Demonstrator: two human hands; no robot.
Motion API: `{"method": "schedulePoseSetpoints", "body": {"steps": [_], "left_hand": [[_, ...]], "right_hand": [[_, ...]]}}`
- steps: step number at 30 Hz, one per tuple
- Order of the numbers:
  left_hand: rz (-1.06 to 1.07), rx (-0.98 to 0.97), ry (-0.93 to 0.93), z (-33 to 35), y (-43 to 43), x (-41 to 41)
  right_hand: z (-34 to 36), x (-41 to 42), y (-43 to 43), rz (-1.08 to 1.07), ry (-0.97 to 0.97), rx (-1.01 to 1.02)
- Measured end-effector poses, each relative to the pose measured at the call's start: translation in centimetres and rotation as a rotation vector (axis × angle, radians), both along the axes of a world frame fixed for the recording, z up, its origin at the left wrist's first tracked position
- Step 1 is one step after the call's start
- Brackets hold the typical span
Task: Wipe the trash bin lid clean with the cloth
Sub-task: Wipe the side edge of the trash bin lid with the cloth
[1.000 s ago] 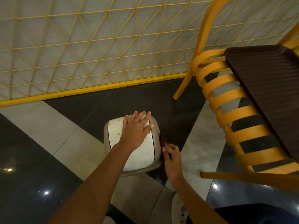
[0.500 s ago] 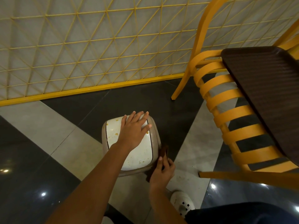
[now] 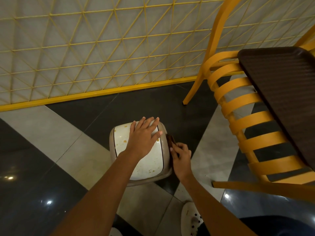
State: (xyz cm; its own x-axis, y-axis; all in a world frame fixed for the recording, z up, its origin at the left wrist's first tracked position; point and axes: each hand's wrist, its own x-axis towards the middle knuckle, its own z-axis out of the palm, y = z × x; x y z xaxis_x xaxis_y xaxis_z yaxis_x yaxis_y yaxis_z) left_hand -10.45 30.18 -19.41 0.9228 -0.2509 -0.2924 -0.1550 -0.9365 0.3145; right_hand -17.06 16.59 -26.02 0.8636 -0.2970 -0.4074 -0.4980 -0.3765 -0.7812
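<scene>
Right now your left hand (image 3: 141,138) lies flat on the far half of the trash bin lid (image 3: 148,165), fingers straight and slightly spread, pressing on the white swing panel without gripping anything. The lid is white, set in a beige frame (image 3: 111,142), and the bin stands on the floor (image 3: 56,133) of dark and pale tiles, in the lower middle of your view, between your feet and the wall. Your right hand (image 3: 181,159) is at the bin's right side, its fingers curled round a dark brown cloth (image 3: 171,140) and holding it against the right edge of the frame; only a small part of the cloth shows past your fingertips. Orange-brown spots sit on the white panel near its far left corner, beside your left wrist and along the near edge. To the right, apart from the bin, stands a yellow slatted chair (image 3: 238,103), with a dark brown textured tabletop (image 3: 281,92) over part of it. Behind the bin a yellow wire lattice (image 3: 85,48) covers the pale wall. A white perforated shoe (image 3: 189,217) shows under your right forearm.
</scene>
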Motion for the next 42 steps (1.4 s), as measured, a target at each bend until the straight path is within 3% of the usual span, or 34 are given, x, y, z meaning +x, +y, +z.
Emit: {"method": "schedulePoseSetpoints", "body": {"steps": [4, 12, 20, 28, 36, 42], "left_hand": [[-0.004, -0.002, -0.010, -0.1, 0.0, 0.0], [0.002, -0.001, -0.007, 0.0, -0.1, 0.0], [0.000, 0.007, -0.021, -0.1, 0.0, -0.1], [0.005, 0.010, -0.013, -0.1, -0.1, 0.0], [0.001, -0.002, -0.026, -0.1, 0.0, -0.2], [0.007, -0.002, -0.007, 0.0, -0.1, -0.1]], "right_hand": [[0.5, -1.9, -0.3, 0.026, -0.010, -0.033], [0.8, 5.6, -0.3, 0.186, -0.016, -0.017], [-0.1, 3.8, -0.5, 0.176, -0.052, -0.017], [0.8, 9.0, -0.1, 0.283, 0.003, -0.017], [0.3, 6.6, -0.9, 0.291, -0.046, -0.058], [1.4, 11.6, -0.4, 0.556, 0.010, -0.160]]}}
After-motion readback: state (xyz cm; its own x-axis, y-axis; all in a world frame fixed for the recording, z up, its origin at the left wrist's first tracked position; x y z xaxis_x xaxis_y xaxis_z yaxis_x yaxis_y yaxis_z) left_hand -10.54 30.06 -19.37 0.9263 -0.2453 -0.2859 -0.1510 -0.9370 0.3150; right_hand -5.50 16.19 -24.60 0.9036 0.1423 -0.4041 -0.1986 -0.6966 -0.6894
